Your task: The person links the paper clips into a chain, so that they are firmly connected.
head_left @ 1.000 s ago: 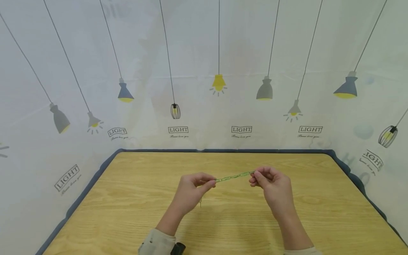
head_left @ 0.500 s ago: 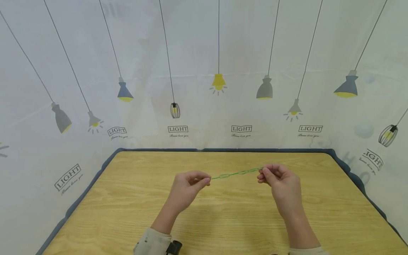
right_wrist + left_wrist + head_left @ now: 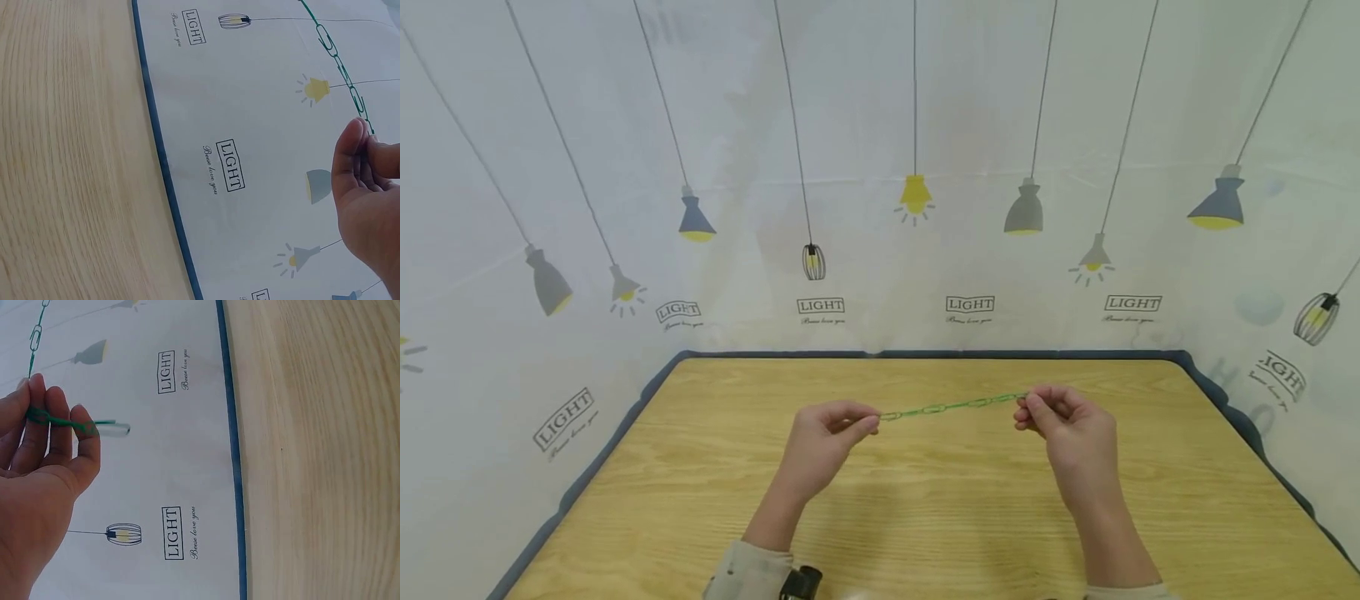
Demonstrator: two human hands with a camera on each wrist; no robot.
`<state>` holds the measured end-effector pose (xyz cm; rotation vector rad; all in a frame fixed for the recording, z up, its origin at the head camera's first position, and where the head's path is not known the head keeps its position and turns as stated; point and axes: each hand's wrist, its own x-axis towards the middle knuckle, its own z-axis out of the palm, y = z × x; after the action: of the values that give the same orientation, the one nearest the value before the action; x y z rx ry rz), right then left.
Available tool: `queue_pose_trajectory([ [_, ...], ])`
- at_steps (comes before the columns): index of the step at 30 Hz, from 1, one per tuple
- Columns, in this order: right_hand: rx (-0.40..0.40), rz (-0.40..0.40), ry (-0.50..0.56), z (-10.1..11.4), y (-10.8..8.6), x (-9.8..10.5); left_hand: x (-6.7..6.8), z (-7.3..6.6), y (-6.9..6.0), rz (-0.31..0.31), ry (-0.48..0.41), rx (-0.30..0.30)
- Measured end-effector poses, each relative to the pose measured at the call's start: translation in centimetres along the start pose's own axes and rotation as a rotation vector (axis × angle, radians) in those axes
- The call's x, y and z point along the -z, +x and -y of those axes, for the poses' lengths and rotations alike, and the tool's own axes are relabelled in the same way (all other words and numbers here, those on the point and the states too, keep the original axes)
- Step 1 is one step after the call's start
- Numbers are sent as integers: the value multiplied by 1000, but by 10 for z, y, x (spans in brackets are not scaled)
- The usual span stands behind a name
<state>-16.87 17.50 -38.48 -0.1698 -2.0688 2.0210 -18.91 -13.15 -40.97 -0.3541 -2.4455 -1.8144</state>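
Note:
A chain of green paper clips (image 3: 934, 409) stretches nearly straight above the table, rising slightly toward the right. My left hand (image 3: 826, 446) pinches it between thumb and forefinger at the left. In the left wrist view a loose tail of paper clips (image 3: 78, 425) dangles past the curled fingers of that hand (image 3: 44, 444). My right hand (image 3: 1078, 446) pinches the other end between thumb and forefinger. The right wrist view shows several linked clips (image 3: 340, 69) leading to the fingertips of the right hand (image 3: 369, 169), which cover the chain's end.
Beneath both hands lies a wooden table (image 3: 925, 517) with a dark blue edge (image 3: 925, 355). A white curtain-like backdrop (image 3: 865, 108) printed with lamps and lettering surrounds its back and sides. A black strap piece (image 3: 801, 582) sits at the left cuff.
The hands have moved apart, left hand leftward and right hand rightward. More of the paper clip chain shows between them, stretched longer than before.

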Motion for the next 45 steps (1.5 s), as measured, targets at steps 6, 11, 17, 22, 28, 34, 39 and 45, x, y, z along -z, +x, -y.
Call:
queue_pose_trajectory([
  [6,-9,-6,3,-2,1,1,12,5,-2,-26,-24,22],
  [11,-10,-5,4,-4,4,0,23,4,-2,-46,-13,45],
  [17,4,-22,12,-1,9,2,31,0,3,-73,-22,74],
  [22,-15,-39,23,1,12,4,34,2,4,-92,-86,100],
  [28,-42,-45,45,0,14,5,38,7,2,-100,-186,84],
  [34,-67,-49,47,-4,15,6,36,12,1,-30,-514,37],
  [39,-86,-63,53,-7,16,8,36,15,3,26,-761,-50],
  [45,-77,-45,49,-9,16,7,32,18,4,51,-694,-49],
])
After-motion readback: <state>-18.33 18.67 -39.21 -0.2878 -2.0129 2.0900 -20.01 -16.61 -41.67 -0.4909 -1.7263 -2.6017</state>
